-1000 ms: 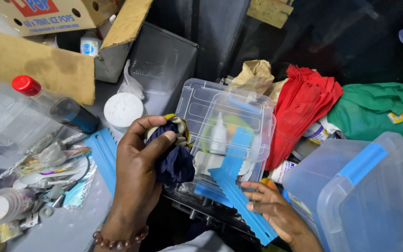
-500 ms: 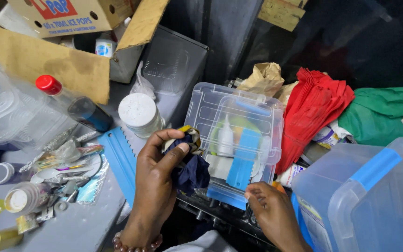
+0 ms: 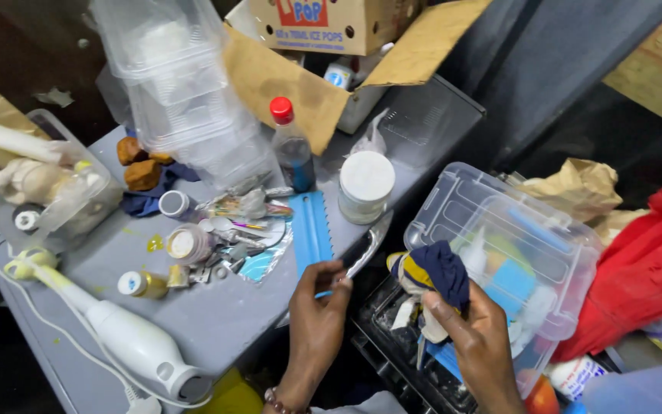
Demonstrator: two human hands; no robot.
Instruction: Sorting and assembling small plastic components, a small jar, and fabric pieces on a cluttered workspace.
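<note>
My left hand (image 3: pixel 317 316) pinches the near end of a flat blue plastic strip (image 3: pixel 310 230) that lies on the grey table (image 3: pixel 216 322). My right hand (image 3: pixel 478 341) grips a dark blue and yellow cloth (image 3: pixel 437 274) over the edge of a clear plastic box (image 3: pixel 492 211). That box holds blue and white items and sits on a black crate (image 3: pixel 392 330). A white-lidded jar (image 3: pixel 366 185) stands just beyond the strip.
A red-capped bottle (image 3: pixel 291 149), stacked clear tubs (image 3: pixel 185 100) and an open cardboard box (image 3: pixel 323 61) stand at the back. Small jars and foil scraps (image 3: pixel 216 238) litter the table. A white hand blender (image 3: pixel 128 337) lies near the front edge. A red cloth (image 3: pixel 637 276) is on the right.
The cloth has passed from my left hand to my right hand. My left hand has moved left onto the blue strip on the table. The view has swung left.
</note>
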